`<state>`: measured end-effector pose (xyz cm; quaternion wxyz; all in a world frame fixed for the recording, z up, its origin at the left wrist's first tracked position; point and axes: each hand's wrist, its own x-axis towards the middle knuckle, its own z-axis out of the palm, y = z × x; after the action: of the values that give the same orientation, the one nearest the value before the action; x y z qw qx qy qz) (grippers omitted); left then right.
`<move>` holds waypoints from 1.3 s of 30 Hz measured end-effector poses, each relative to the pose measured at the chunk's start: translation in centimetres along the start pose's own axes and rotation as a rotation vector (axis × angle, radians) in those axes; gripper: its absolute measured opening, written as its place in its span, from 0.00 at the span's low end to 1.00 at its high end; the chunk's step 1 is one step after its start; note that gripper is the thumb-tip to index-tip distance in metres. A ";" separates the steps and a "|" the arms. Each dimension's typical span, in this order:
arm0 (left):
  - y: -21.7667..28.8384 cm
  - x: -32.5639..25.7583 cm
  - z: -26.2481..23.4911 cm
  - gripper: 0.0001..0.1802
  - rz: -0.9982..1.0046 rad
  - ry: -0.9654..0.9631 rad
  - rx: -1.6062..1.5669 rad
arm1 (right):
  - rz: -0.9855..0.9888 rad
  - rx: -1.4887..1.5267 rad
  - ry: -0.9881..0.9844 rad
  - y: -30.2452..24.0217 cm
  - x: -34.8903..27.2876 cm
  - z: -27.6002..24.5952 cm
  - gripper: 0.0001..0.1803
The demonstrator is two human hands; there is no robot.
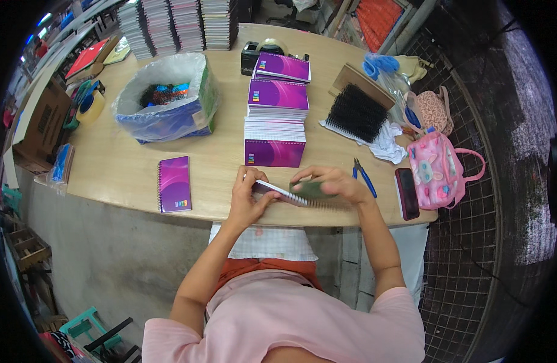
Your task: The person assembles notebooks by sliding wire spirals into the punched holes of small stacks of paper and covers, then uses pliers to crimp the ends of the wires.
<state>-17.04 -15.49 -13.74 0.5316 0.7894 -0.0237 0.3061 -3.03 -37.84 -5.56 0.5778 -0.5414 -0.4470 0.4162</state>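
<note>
Near the table's front edge, my left hand (247, 198) is closed on a small notebook (270, 189), held on edge and slanting down to the right. A wire coil (330, 206) runs along its lower edge and sticks out past it to the right, blurred. My right hand (339, 183) curls round a dark green, pad-like piece (312, 189) that lies against the coil; its kind is unclear. Just beyond my hands stands a row of purple-covered notebooks (276, 154). A spiral-bound purple notebook (174, 184) lies flat to the left. Blue-handled cutters (365, 178) lie right of my right hand.
A plastic-lined bin (163, 124) stands at left, tape rolls (91, 106) beyond it. Black wire coils (356, 113) lie on white cloth at right. A phone (407, 193) and pink bag (436, 169) sit at the right edge. Tall notebook stacks (184, 27) stand at the back.
</note>
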 end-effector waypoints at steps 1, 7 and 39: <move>0.1 0.1 0.0 0.24 -0.010 -0.014 -0.009 | 0.067 -0.566 0.060 0.4 0.3 0.4 0.23; 0.3 0.0 0.3 0.23 -0.055 -0.055 -0.088 | 0.152 -0.628 0.196 0.0 0.5 1.1 0.24; -1.4 -0.3 -0.3 0.27 -0.514 -0.124 -0.908 | 0.126 -0.330 0.393 0.4 1.7 3.5 0.21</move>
<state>-16.96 -14.72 -14.98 0.8759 0.4762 0.0091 0.0774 -6.03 -35.28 -5.80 0.5304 -0.7256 -0.3532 0.2596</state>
